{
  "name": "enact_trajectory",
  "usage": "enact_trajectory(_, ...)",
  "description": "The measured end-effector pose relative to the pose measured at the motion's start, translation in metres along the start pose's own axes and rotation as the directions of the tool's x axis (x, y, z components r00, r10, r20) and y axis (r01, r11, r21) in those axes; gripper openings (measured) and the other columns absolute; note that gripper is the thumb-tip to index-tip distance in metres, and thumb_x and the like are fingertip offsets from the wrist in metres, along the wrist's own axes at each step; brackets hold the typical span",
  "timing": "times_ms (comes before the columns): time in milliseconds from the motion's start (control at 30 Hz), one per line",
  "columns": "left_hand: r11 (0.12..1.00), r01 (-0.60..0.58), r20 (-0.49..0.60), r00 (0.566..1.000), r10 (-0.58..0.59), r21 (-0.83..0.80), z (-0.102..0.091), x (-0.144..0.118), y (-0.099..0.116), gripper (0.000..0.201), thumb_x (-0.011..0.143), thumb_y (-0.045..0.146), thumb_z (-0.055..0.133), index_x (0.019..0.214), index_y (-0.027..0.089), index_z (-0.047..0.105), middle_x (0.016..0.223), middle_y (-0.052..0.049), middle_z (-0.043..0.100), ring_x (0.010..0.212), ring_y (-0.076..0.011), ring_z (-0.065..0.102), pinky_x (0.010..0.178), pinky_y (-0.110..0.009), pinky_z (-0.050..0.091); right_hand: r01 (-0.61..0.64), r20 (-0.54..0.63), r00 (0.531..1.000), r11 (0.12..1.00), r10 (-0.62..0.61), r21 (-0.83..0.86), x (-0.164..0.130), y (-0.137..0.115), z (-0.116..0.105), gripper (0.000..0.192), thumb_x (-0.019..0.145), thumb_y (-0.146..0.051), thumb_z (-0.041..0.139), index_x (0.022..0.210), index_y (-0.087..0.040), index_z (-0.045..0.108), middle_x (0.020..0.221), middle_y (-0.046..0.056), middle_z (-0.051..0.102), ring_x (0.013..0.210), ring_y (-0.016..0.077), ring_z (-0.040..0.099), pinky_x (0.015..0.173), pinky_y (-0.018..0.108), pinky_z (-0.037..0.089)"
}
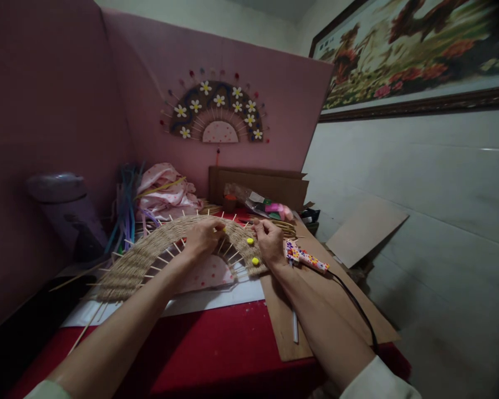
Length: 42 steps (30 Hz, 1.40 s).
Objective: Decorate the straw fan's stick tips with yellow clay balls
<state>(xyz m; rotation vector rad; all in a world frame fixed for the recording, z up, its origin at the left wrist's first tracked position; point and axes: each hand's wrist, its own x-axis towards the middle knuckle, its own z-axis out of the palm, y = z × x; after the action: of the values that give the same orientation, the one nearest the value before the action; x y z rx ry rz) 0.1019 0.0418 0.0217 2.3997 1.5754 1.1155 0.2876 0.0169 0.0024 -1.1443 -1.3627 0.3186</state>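
Note:
A half-round fan of woven twine on thin wooden sticks lies on the table, with a dotted pink half-circle at its inner curve. My left hand reaches over the fan's upper part, its fingers closed on a small yellow piece at the twine band. Two yellow dots sit on the band's right end. Just beside them, my right hand is pinched shut; anything between its fingertips is too small to make out. A flower-patterned glue gun lies right of my right hand.
A finished-looking fan with white flowers hangs on the pink panel. Behind the work are pink cloth, a plastic bag and cardboard. The glue gun's black cord crosses a brown board. A tumbler stands left.

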Motion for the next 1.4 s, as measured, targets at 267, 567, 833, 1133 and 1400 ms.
enact_trajectory(267,0.963,-0.118,0.104,0.99,0.095,0.243,-0.003,0.003,0.01,0.015,0.081,0.026,0.058,0.086,0.024,0.072,0.098,-0.004,0.07,0.088,-0.0216,0.063,0.07,-0.03,0.044,0.002,-0.015,1.0,0.999,-0.002,-0.054,0.001,0.001,-0.001,0.046,0.085,-0.056,0.046,0.061,-0.019,0.057,0.055,0.0,0.057,0.054,0.0136,0.051,0.057,0.026,0.036)
enact_trajectory(567,0.945,-0.161,0.131,0.983,0.129,0.284,-0.001,0.004,0.013,0.021,0.081,0.023,0.053,0.084,0.024,0.073,0.095,-0.006,0.07,0.082,-0.0223,0.063,0.066,-0.03,0.042,0.022,-0.029,0.999,0.993,-0.025,-0.114,0.002,0.004,-0.001,0.045,0.087,-0.054,0.044,0.061,-0.019,0.057,0.054,0.001,0.057,0.054,0.0136,0.049,0.056,0.026,0.035)
enact_trajectory(833,0.925,-0.165,0.161,0.98,0.115,0.343,0.0,0.004,0.012,0.023,0.082,0.026,0.051,0.084,0.024,0.074,0.095,-0.007,0.069,0.079,-0.0228,0.063,0.063,-0.031,0.041,0.021,-0.033,0.999,0.996,-0.023,-0.081,0.003,0.005,-0.001,0.043,0.087,-0.052,0.046,0.062,-0.019,0.057,0.06,0.002,0.061,0.057,0.0139,0.052,0.057,0.025,0.036)
enact_trajectory(1133,0.912,-0.216,0.157,0.973,0.17,0.348,0.0,0.001,0.012,0.029,0.087,0.028,0.045,0.083,0.025,0.074,0.091,-0.006,0.07,0.076,-0.021,0.063,0.06,-0.029,0.04,0.027,-0.036,0.999,0.996,-0.03,-0.089,0.002,0.005,0.0,0.043,0.087,-0.051,0.046,0.062,-0.019,0.058,0.059,0.001,0.061,0.056,0.0135,0.052,0.057,0.025,0.037)
enact_trajectory(1400,0.963,-0.126,0.038,0.992,0.12,0.24,0.005,0.003,0.009,0.018,0.082,0.023,0.055,0.088,0.025,0.072,0.098,-0.003,0.071,0.087,-0.022,0.063,0.069,-0.029,0.042,0.015,-0.042,0.999,0.994,-0.02,-0.106,0.003,0.005,-0.001,0.043,0.087,-0.051,0.047,0.062,-0.019,0.059,0.058,0.002,0.06,0.055,0.0139,0.051,0.056,0.025,0.036)
